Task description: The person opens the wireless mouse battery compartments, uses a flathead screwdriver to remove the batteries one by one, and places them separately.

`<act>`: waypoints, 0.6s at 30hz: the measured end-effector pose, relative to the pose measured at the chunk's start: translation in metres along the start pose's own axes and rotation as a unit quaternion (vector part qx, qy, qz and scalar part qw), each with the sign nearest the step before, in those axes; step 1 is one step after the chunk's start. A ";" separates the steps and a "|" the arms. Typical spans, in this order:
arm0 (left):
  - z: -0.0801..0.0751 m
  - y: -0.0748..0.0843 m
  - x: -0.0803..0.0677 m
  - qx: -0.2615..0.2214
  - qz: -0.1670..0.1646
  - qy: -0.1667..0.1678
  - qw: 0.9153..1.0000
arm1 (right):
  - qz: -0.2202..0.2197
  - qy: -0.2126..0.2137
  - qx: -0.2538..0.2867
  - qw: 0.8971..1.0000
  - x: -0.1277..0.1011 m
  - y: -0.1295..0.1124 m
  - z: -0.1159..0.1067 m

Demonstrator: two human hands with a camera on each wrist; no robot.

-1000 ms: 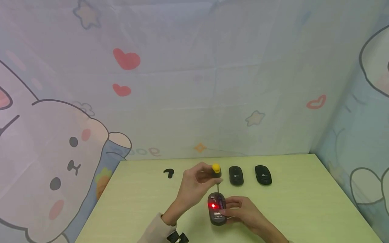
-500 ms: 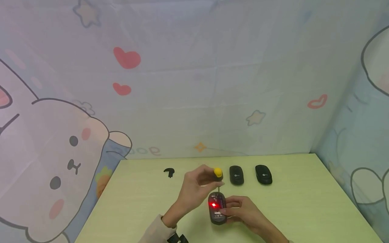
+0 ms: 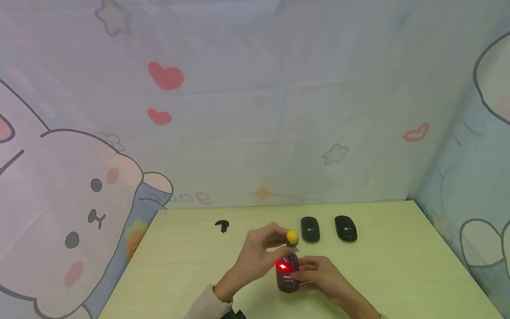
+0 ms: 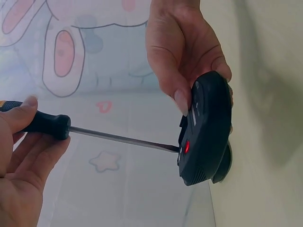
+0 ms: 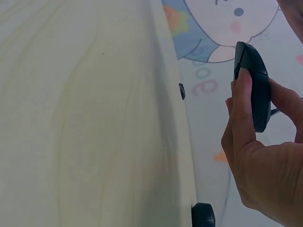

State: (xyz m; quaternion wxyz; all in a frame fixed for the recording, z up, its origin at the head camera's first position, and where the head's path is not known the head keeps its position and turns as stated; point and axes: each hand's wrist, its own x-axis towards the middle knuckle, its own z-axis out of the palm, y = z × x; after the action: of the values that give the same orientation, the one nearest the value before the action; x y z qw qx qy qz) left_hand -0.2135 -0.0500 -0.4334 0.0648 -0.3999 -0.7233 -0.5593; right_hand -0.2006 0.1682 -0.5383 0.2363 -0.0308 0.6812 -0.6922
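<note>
A black computer mouse (image 3: pixel 287 284), underside up with a red light glowing, is held above the table by my right hand (image 3: pixel 324 280). In the right wrist view, the thumb and fingers grip the mouse (image 5: pixel 259 90) by its sides. My left hand (image 3: pixel 259 254) holds a screwdriver (image 3: pixel 292 238) by its black handle with a yellow end. The left wrist view has the steel shaft of the screwdriver (image 4: pixel 120 138) reaching to the underside of the mouse (image 4: pixel 208 127), with its tip at the surface near the red light. What the tip sits in is too small to tell.
Behind the hands, two more black mice lie on the pale green table (image 3: pixel 398 266): one mouse (image 3: pixel 310 229) in the middle and another mouse (image 3: pixel 345 228) to its right. A small black curved piece (image 3: pixel 222 226) lies at the back left. A printed curtain (image 3: pixel 239 88) hangs behind the table.
My left hand and the screwdriver have come down and slightly right, with the handle now nearer the mouse in the head view. The held mouse has shifted a little right.
</note>
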 end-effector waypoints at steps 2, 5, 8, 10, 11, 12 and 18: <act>0.000 -0.001 -0.001 0.006 0.011 -0.006 1.000 | -0.001 0.000 0.002 1.000 0.000 0.001 0.000; -0.001 -0.004 -0.002 0.018 0.020 -0.012 1.000 | -0.001 -0.006 0.003 1.000 0.001 0.003 0.001; -0.001 -0.005 -0.004 0.026 0.014 -0.015 0.999 | 0.001 -0.006 0.003 1.000 0.001 0.005 0.001; -0.002 -0.005 -0.005 0.033 0.012 -0.017 0.999 | 0.002 -0.004 0.004 1.000 0.001 0.006 0.001; -0.002 -0.006 -0.004 0.034 0.012 -0.017 0.999 | 0.002 -0.003 0.005 1.000 0.001 0.006 0.001; -0.002 -0.006 -0.004 0.034 0.013 -0.017 0.999 | 0.001 -0.003 0.005 1.000 0.001 0.006 0.001; -0.004 -0.010 0.003 0.053 0.040 -0.005 0.998 | -0.005 -0.008 0.009 1.000 0.000 0.006 0.001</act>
State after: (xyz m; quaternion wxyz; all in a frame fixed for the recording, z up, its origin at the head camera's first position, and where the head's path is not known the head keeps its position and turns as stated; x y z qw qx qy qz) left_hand -0.2233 -0.0524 -0.4379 0.1044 -0.4269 -0.7356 -0.5155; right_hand -0.1982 0.1680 -0.5444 0.2388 -0.0379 0.6731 -0.6989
